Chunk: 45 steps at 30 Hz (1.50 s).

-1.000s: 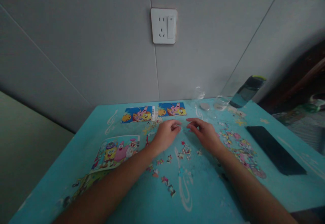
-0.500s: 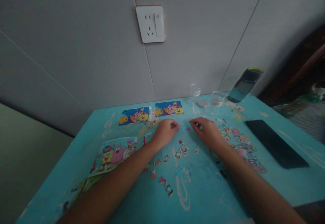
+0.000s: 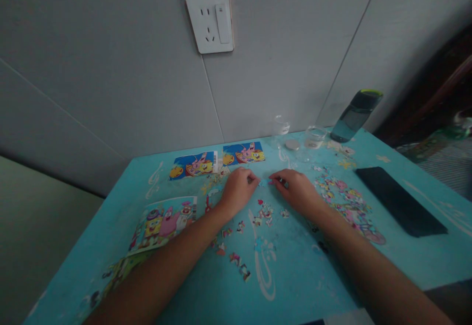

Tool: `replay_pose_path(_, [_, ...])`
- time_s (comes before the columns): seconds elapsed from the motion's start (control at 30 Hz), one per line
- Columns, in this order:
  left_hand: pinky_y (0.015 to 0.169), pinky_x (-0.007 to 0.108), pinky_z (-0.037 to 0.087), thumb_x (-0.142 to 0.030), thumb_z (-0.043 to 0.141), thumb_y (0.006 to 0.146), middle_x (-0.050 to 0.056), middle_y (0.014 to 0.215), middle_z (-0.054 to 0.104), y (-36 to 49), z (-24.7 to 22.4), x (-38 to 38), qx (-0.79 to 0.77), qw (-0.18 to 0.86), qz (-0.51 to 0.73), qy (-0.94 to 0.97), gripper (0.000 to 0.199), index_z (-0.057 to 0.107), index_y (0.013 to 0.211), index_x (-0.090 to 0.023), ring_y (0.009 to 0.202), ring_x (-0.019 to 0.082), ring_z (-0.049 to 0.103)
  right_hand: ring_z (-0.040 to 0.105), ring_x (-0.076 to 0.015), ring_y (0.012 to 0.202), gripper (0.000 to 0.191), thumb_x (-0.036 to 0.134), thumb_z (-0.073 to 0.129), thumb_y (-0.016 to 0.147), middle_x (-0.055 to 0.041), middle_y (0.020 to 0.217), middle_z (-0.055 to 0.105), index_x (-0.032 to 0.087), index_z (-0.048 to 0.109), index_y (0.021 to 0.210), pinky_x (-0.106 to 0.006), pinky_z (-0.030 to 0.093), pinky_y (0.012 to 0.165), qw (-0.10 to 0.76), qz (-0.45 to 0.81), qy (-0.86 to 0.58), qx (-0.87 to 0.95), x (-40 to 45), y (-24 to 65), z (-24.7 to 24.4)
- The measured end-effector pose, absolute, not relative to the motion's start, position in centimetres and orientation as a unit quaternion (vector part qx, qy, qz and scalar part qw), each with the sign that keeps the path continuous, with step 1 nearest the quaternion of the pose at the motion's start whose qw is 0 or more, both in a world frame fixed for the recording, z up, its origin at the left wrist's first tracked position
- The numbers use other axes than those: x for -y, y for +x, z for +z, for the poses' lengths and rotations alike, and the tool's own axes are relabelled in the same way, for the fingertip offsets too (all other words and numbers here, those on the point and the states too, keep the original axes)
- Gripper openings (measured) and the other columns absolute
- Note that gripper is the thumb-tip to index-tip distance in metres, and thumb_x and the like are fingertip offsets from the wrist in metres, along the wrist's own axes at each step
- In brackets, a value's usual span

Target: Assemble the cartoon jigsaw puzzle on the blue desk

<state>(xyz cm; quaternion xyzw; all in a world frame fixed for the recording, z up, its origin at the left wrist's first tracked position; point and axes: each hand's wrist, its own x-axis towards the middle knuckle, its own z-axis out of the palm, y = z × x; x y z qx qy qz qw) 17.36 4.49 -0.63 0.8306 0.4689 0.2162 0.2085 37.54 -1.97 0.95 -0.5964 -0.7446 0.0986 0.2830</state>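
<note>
Both of my hands work close together over the middle of a turquoise table. My left hand (image 3: pixel 239 187) is closed in a pinch, its fingertips at a small light-blue puzzle piece (image 3: pixel 263 183). Facing it, my right hand (image 3: pixel 297 187) also pinches, with a bit of a pink puzzle piece (image 3: pixel 271 182) showing at its fingertips. The two pieces lie very near each other; whether they touch I cannot tell. Nearer me is a small cluster of loose puzzle pieces (image 3: pixel 264 213), and more pieces (image 3: pixel 244 272) lie scattered beside my left forearm.
A large spread of pieces (image 3: pixel 348 199) lies right of my right hand, beside a black flat object (image 3: pixel 400 201). Picture cards (image 3: pixel 193 165) and a larger picture sheet (image 3: pixel 165 221) are on the left. Clear containers (image 3: pixel 315 138), a round lid (image 3: pixel 292 144) and a bottle (image 3: pixel 356 116) stand near the wall.
My right hand has moved slightly left, closer to my left hand, and its fingertips now meet the pink piece. The whole view has shifted a little.
</note>
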Motion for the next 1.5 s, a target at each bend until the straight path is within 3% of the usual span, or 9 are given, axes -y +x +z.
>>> replay_pose_path(0.23, [0.092,0.044,0.057,-0.039,0.063,0.099,0.010,0.127,0.062,17.5,-1.0,-4.5,-0.458,0.180,0.225,0.841,0.036,0.060,0.127,-0.017,0.108,0.023,0.065,0.069,-0.0246,0.096,0.021,0.020,0.058,0.096,-0.0068,0.101,0.077,0.021,0.076,0.105,-0.037,0.050,0.089,0.266,0.089,-0.589,0.758,2.0,37.4,0.9])
replay_pose_path(0.43, [0.091,0.037,0.053,-0.028,0.064,0.098,0.006,0.095,0.070,17.6,-0.9,-4.5,-0.433,0.159,0.251,0.851,0.016,0.074,0.092,-0.017,0.094,0.020,0.067,0.068,-0.0250,0.099,0.019,0.019,0.061,0.095,-0.0074,0.102,0.076,0.021,0.076,0.105,-0.038,0.049,0.094,0.262,0.063,-0.588,0.762,1.8,37.8,0.7])
replay_pose_path(0.9, [0.095,0.041,0.045,-0.010,0.057,0.097,0.003,0.122,0.070,15.5,0.1,-2.1,-0.333,0.092,0.193,0.918,0.033,0.071,0.122,-0.026,0.112,0.023,0.059,0.067,-0.0245,0.097,0.020,0.022,0.060,0.096,-0.0077,0.103,0.074,0.022,0.078,0.106,-0.040,0.051,0.094,0.261,0.084,-0.563,0.780,1.8,37.6,0.2])
replay_pose_path(1.17, [0.095,0.042,0.044,-0.008,0.054,0.097,0.004,0.121,0.069,15.5,0.2,-2.0,-0.331,0.060,0.170,0.926,0.031,0.072,0.117,-0.023,0.113,0.024,0.057,0.063,-0.0266,0.106,0.027,0.024,0.061,0.096,-0.0096,0.116,0.069,0.027,0.077,0.118,-0.045,0.051,0.096,0.229,0.063,-0.543,0.805,1.9,37.5,-0.4])
replay_pose_path(1.5, [0.097,0.041,0.044,-0.009,0.053,0.097,0.005,0.125,0.068,15.4,0.5,-1.5,-0.329,0.035,0.156,0.931,0.031,0.069,0.120,-0.022,0.114,0.024,0.058,0.062,-0.0256,0.104,0.028,0.027,0.057,0.100,-0.0114,0.116,0.065,0.027,0.076,0.120,-0.043,0.051,0.095,0.198,0.034,-0.544,0.814,2.6,36.7,0.4])
